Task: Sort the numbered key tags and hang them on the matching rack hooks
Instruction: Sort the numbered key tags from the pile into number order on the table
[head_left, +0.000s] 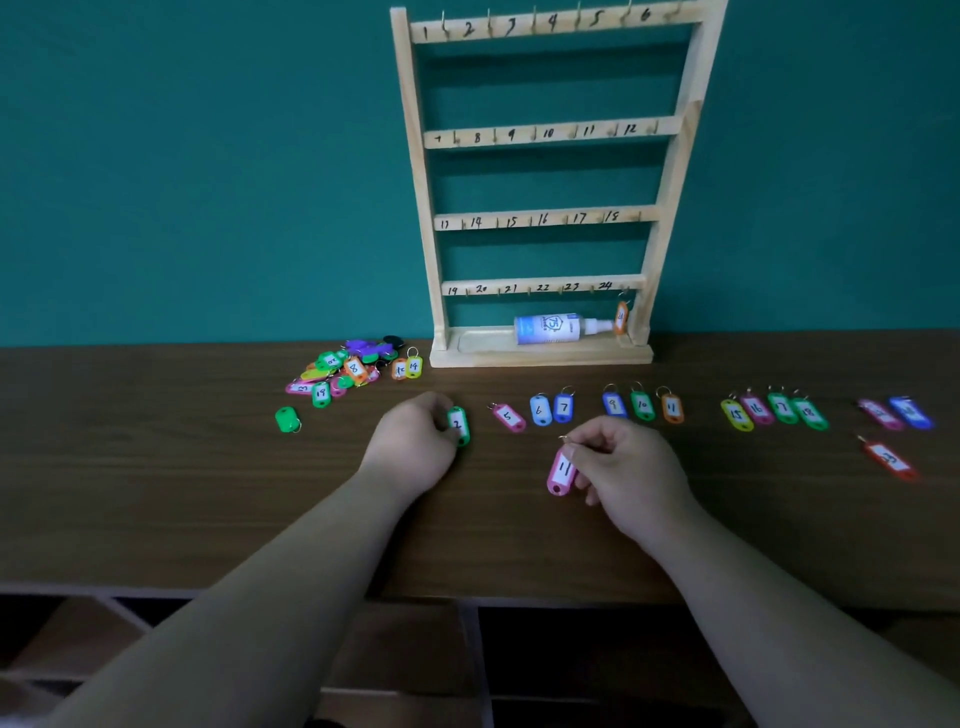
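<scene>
Left hand (415, 441) is pinching the green tag (458, 425) marked 2. Right hand (623, 467) pinches a pink tag (562, 472) by its ring end; it reads 11, maybe 1. Looks like the sorting step: both need a slot in the row of tags (540, 410) mid-tabletop (5, 6, 7, 9, 10, 11, 15–18). The unsorted pile (343, 369) sits by the far edge, left of the rack (410, 156), which is numbered 1–24. The bottle (550, 328) on its base says 75.
</scene>
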